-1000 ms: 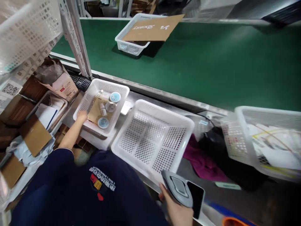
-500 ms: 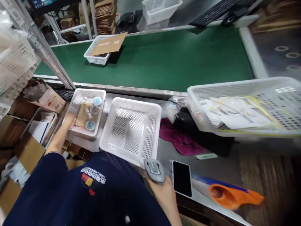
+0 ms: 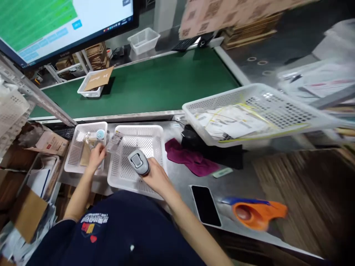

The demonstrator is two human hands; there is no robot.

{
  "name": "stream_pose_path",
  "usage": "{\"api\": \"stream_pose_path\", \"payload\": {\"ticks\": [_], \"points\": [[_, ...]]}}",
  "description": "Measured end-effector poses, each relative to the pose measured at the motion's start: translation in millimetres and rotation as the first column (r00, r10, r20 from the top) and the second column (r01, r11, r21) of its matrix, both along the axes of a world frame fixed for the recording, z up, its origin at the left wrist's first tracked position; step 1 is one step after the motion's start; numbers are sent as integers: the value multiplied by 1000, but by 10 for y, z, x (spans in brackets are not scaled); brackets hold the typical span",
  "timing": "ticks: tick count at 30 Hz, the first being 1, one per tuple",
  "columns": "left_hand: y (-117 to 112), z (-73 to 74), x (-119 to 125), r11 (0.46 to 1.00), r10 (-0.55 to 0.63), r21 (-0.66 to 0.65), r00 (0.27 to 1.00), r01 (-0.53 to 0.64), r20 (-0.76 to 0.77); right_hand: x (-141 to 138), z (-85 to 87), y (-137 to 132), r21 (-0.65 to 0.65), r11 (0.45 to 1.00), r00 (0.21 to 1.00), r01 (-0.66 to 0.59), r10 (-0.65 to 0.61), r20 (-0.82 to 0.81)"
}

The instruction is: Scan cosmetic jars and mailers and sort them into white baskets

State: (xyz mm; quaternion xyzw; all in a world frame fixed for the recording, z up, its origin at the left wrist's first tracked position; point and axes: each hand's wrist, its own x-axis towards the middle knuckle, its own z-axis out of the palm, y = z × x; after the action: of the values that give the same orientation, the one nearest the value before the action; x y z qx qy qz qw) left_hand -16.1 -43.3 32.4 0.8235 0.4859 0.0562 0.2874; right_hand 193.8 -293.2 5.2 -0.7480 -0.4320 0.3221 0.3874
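My left hand point(image 3: 97, 157) is over the left white basket point(image 3: 72, 162), its fingers closed at the edge of a small clear packet with a printed label point(image 3: 114, 142). The packet juts out towards the middle basket. Inside the left basket are a round tub with a light-blue lid point(image 3: 100, 134) and a piece of brown card point(image 3: 85, 155); my hand hides part of the contents. My right hand point(image 3: 156, 175) grips a grey handheld barcode scanner point(image 3: 139, 162) above the middle white basket point(image 3: 162, 147), with the scanner's head pointing towards the left basket.
Beyond the baskets runs a green conveyor belt point(image 3: 155, 88), carrying a small basket with cardboard on top point(image 3: 98, 79). To the right are a maroon cloth point(image 3: 191, 159), a phone point(image 3: 206, 205), an orange tape dispenser point(image 3: 255, 214) and a raised basket of papers point(image 3: 235, 118). A monitor point(image 3: 69, 26) overhangs upper left.
My right hand has brought the scanner up and left over the middle basket. My left hand has moved across the left basket and lifted the labelled packet. The view has shifted, showing the monitor.
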Motion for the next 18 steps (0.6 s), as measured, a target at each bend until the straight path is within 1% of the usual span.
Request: {"api": "stream_pose_path", "payload": {"ticks": [1,3,4,5,6,7,8,9,11,12,13,14,15,16,18], "points": [[-120,-128,101,996,15,-84,999,-10,53,48,-12,-34,13,999,999,34,-33,-22],[-315,-349,247,975,52,-218,995,-33,82,114,-87,-170,19,995,992,99,-98,-74],[-377,-429,285,966,61,-256,996,-42,66,128,-149,-265,9,992,987,128,-126,-97],[-403,-484,298,964,57,-263,998,-45,35,128,-225,-373,-12,989,982,147,-147,-120],[-389,-511,284,972,48,-232,999,-49,-7,115,-314,-489,-40,986,976,162,-166,-141],[-331,-509,246,984,50,-166,997,-59,-59,90,-413,-607,-75,981,969,178,-188,-162],[-232,-480,183,994,78,-71,990,-87,-121,56,-516,-723,-112,974,959,196,-214,-185],[-100,-430,100,991,137,34,973,-133,-184,16,-617,-829,-149,966,948,212,-240,-208],[223,-294,-116,942,315,207,907,-263,-280,-72,-788,-996,-216,948,925,232,-284,-253],[388,-225,-237,913,392,252,864,-322,-316,-116,-846,-1048,-246,941,918,233,-297,-265],[538,-166,-358,892,442,269,826,-363,-350,-155,-882,-1078,-270,936,916,225,-298,-268],[665,-121,-473,885,461,262,801,-385,-383,-188,-898,-1085,-282,934,921,218,-293,-258],[764,-92,-577,889,456,238,788,-390,-413,-214,-894,-1071,-289,933,929,216,-287,-233],[832,-76,-668,901,434,207,786,-382,-440,-230,-877,-1039,-288,933,940,216,-278,-198],[891,-74,-808,938,346,144,819,-316,-458,-235,-821,-939,-264,939,957,221,-260,-125]]}}
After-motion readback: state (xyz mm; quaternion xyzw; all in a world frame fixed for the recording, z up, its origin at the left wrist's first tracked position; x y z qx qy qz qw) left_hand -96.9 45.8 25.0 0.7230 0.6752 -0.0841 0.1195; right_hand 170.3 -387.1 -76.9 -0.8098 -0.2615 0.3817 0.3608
